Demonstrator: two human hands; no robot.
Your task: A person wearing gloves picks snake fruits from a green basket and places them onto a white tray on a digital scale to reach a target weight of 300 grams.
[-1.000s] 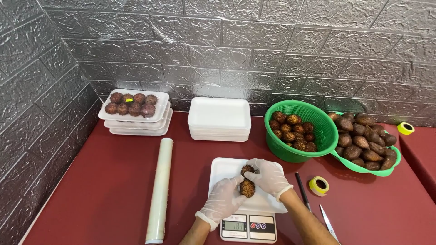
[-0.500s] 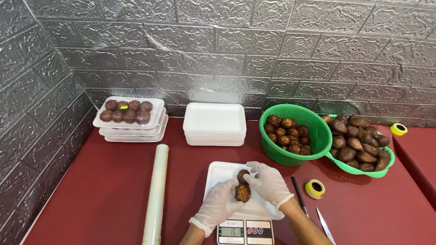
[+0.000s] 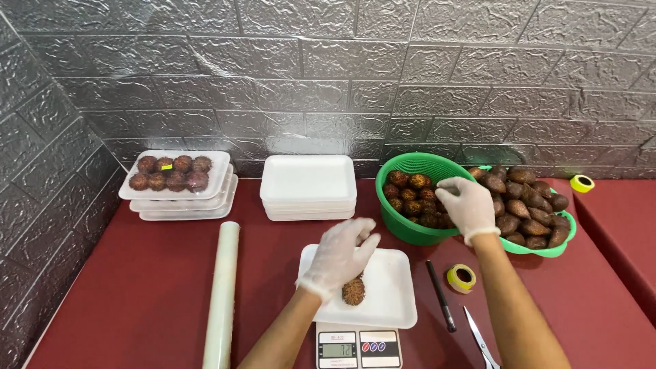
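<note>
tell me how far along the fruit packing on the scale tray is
Done: one filled tray of brown fruit sits on a stack at the back left. In hand: the white tray on the scale holds only one fruit, with the left hand over it, while the right hand reaches into the green basket. Left: the basket and the green tray beside it are full, and empty trays wait.

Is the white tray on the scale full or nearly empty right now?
Nearly empty. The white foam tray on the scale shows just one brown scaly fruit, beside the gloved left hand; the rest is bare.
</note>
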